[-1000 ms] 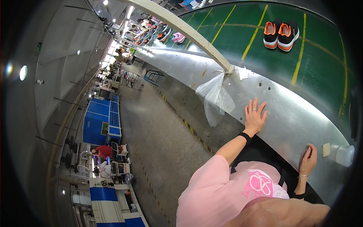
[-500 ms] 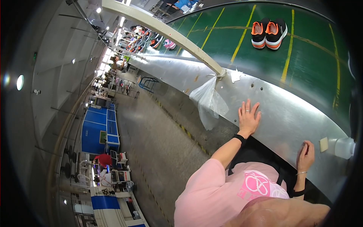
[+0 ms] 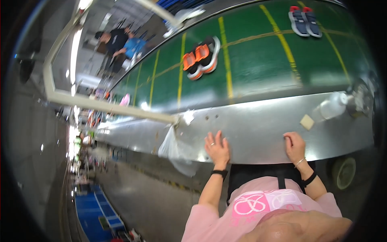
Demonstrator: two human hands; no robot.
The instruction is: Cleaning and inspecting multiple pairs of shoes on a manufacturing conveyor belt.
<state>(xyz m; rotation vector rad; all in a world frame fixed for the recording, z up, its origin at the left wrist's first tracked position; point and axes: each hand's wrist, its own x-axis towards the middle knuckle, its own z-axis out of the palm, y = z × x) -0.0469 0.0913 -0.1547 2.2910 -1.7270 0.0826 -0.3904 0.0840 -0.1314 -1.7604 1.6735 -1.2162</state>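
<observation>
My left hand (image 3: 218, 149) lies flat on a shiny metal ledge (image 3: 258, 129), its fingers spread and nothing under them that I can see. Farther right, my right hand (image 3: 295, 147) rests on the same ledge with its fingers curled in; no object shows in it. Beyond the ledge runs a green belt (image 3: 254, 52) marked with yellow lines. A pair of black and orange sneakers (image 3: 201, 58) stands on it, ahead of my left hand and out of reach of its fingers. Dark blue sneakers with red at the collars (image 3: 305, 22) sit farther right on the belt.
Beside my right hand are a small cream block (image 3: 307, 122) and a white plastic bottle (image 3: 332, 105). A clear plastic bag (image 3: 173, 149) hangs from a beige metal frame (image 3: 117, 108) at left. Another person (image 3: 121, 42) is across the belt. A round bin (image 3: 344, 173) stands below right.
My view has turned and levelled, bringing the blue sneakers and the person across the belt into sight. The orange sneakers appear farther left. Both hands remain on the ledge.
</observation>
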